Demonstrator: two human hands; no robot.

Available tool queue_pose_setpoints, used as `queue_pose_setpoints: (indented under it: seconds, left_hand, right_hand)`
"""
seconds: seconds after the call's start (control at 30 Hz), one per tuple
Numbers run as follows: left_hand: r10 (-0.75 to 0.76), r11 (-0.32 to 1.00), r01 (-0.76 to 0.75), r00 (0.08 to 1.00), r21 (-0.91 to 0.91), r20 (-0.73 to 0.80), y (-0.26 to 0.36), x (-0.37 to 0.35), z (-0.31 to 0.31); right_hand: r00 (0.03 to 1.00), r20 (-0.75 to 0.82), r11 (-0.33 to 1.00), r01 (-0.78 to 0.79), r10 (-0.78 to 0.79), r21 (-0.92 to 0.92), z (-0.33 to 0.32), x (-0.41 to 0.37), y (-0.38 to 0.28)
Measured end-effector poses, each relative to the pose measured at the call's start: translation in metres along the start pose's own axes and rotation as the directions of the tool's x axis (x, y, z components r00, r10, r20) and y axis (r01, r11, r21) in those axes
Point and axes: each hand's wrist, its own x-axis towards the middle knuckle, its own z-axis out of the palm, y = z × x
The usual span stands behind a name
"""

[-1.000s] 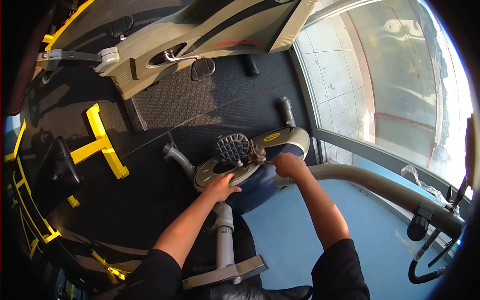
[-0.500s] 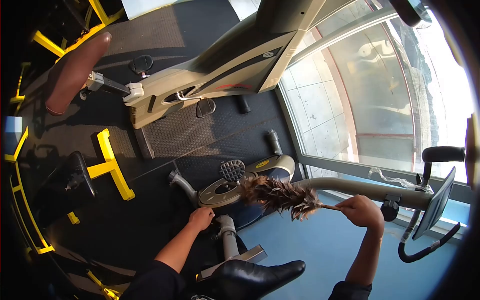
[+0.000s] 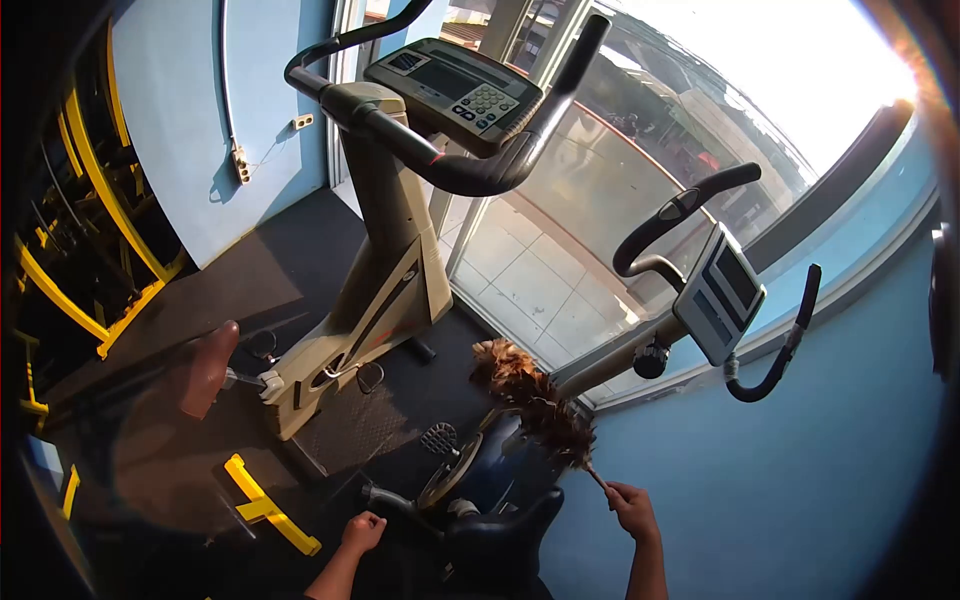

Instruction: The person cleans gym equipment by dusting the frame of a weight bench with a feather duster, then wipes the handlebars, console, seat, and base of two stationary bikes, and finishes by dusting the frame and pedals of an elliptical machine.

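My right hand [image 3: 634, 512] is closed around the thin handle of a brown feather duster [image 3: 548, 412]. The duster's feathers slant up and to the left, overlapping the frame of the small exercise bike [image 3: 620, 358] in this view. At the lower left, my left hand [image 3: 364, 532] has its fingers curled in, with nothing visible in them. It is near the small bike's black saddle [image 3: 505, 540] and rear foot. That bike's pedal [image 3: 438, 438] shows left of the feathers, and its display console [image 3: 718, 295] stands up at the right.
A larger exercise bike [image 3: 375, 310] with a wide console [image 3: 455, 92] and a brown saddle [image 3: 208, 370] stands to the left. Yellow metal frames [image 3: 270, 505] lie low and at far left. Tall windows are ahead; a blue wall [image 3: 730, 480] is on the right.
My view has tilted up, bringing both bikes' consoles and the windows into sight. The duster is still in my right hand, its feathers now pointing more upward. My left hand stays curled.
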Motion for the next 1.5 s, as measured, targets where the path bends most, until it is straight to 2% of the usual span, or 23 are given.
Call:
queue_pose_setpoints:
  seconds: [0.07, 0.13, 0.23, 0.27, 0.3, 0.33, 0.4, 0.5, 0.53, 0.57, 0.63, 0.73, 0.8, 0.87, 0.93, 1.03, 1.13, 1.2, 1.27, 1.33, 1.37, 1.47, 1.5]
  left_hand:
    - [-0.028, 0.995, 0.027, 1.0, -0.099, -0.004, 0.006, 0.0, -0.021]
    - [0.005, 0.997, -0.006, 1.0, -0.082, -0.01, 0.01, 0.001, -0.033]
    - [0.239, 0.92, -0.29, 0.948, -0.264, -0.21, 0.028, 0.006, -0.039]
    - [0.252, 0.923, -0.307, 0.938, -0.23, -0.238, 0.038, 0.009, -0.038]
    - [0.211, 0.933, -0.261, 0.954, -0.248, -0.211, 0.054, 0.015, -0.039]
    - [0.162, 0.941, -0.207, 0.97, -0.267, -0.181, 0.071, 0.017, -0.038]
    - [0.284, 0.917, -0.326, 0.938, -0.229, -0.199, 0.101, 0.014, -0.032]
    - [0.303, 0.916, -0.338, 0.936, -0.218, -0.179, 0.155, 0.007, -0.02]
    - [0.387, 0.849, -0.426, 0.904, -0.313, -0.181, 0.17, 0.006, -0.016]
    - [0.466, 0.764, -0.502, 0.864, -0.405, -0.19, 0.186, 0.003, -0.011]
    - [0.522, 0.751, -0.564, 0.826, -0.343, -0.215, 0.237, -0.032, -0.008]
    - [0.593, 0.712, -0.629, 0.777, -0.311, -0.213, 0.296, -0.064, -0.001]
    - [0.602, 0.705, -0.627, 0.776, -0.332, -0.188, 0.324, -0.081, 0.003]
    - [0.67, 0.624, -0.682, 0.718, -0.381, -0.189, 0.348, -0.1, 0.001]
    - [0.696, 0.619, -0.711, 0.693, -0.333, -0.187, 0.355, -0.106, 0.002]
    - [0.717, 0.611, -0.728, 0.675, -0.311, -0.174, 0.347, -0.11, 0.001]
    - [0.71, 0.607, -0.71, 0.687, -0.357, -0.156, 0.327, -0.107, -0.004]
    - [0.719, 0.602, -0.704, 0.683, -0.377, -0.127, 0.317, -0.101, -0.014]
    - [0.688, 0.631, -0.655, 0.72, -0.415, -0.09, 0.303, -0.089, -0.027]
    - [0.693, 0.627, -0.651, 0.717, -0.427, -0.077, 0.3, -0.081, -0.044]
    - [0.689, 0.631, -0.645, 0.721, -0.431, -0.07, 0.298, -0.078, -0.05]
    - [0.676, 0.661, -0.611, 0.737, -0.435, -0.006, 0.3, -0.07, -0.067]
    - [0.689, 0.668, -0.638, 0.724, -0.383, -0.004, 0.301, -0.07, -0.072]
  right_hand:
    - [0.997, -0.074, 0.988, 0.009, 0.002, 0.155, 0.003, -0.021, 0.006]
    - [0.992, -0.116, 0.925, 0.088, -0.048, 0.371, 0.005, -0.042, 0.007]
    - [0.978, -0.171, 0.848, 0.191, -0.121, 0.494, 0.012, -0.054, 0.015]
    - [0.978, -0.153, 0.803, 0.204, -0.142, 0.559, 0.015, -0.054, 0.018]
    - [0.975, -0.096, 0.872, 0.223, -0.201, 0.436, 0.015, -0.052, 0.021]
    - [0.97, -0.121, 0.859, 0.242, -0.209, 0.451, 0.015, -0.049, 0.022]
    - [0.941, -0.267, 0.959, 0.252, -0.211, 0.131, 0.02, -0.048, 0.026]
    - [0.867, -0.422, 0.947, 0.315, -0.264, 0.056, 0.004, -0.053, 0.034]
    - [0.814, -0.498, 0.938, 0.346, -0.299, 0.001, -0.004, -0.054, 0.035]
    - [0.813, -0.501, 0.938, 0.347, -0.295, 0.011, -0.016, -0.055, 0.034]
    - [0.733, -0.622, 0.869, 0.467, -0.277, 0.163, -0.035, -0.056, 0.037]
    - [0.668, -0.694, 0.821, 0.535, -0.269, 0.198, -0.054, -0.036, 0.061]
    - [0.638, -0.721, 0.803, 0.563, -0.271, 0.196, -0.065, -0.027, 0.071]
    - [0.586, -0.747, 0.821, 0.563, -0.314, 0.096, -0.079, -0.02, 0.07]
    - [0.601, -0.746, 0.813, 0.564, -0.287, 0.141, -0.089, -0.013, 0.065]
    - [0.534, -0.773, 0.742, 0.659, -0.342, 0.127, -0.099, -0.002, 0.047]
    - [0.493, -0.791, 0.835, 0.549, -0.361, -0.039, -0.114, -0.002, 0.015]
    - [0.586, -0.743, 0.89, 0.455, -0.323, -0.029, -0.118, 0.007, 0.001]
    - [0.599, -0.723, 0.902, 0.425, -0.344, -0.076, -0.116, 0.015, -0.009]
    - [0.624, -0.622, 0.858, 0.485, -0.473, -0.166, -0.118, 0.025, -0.017]
    - [0.62, -0.649, 0.89, 0.394, -0.441, -0.229, -0.122, 0.033, -0.024]
    - [0.486, -0.803, 0.927, 0.311, -0.344, -0.209, -0.131, 0.076, -0.056]
    - [0.528, -0.775, 0.931, 0.291, -0.348, -0.22, -0.138, 0.086, -0.064]
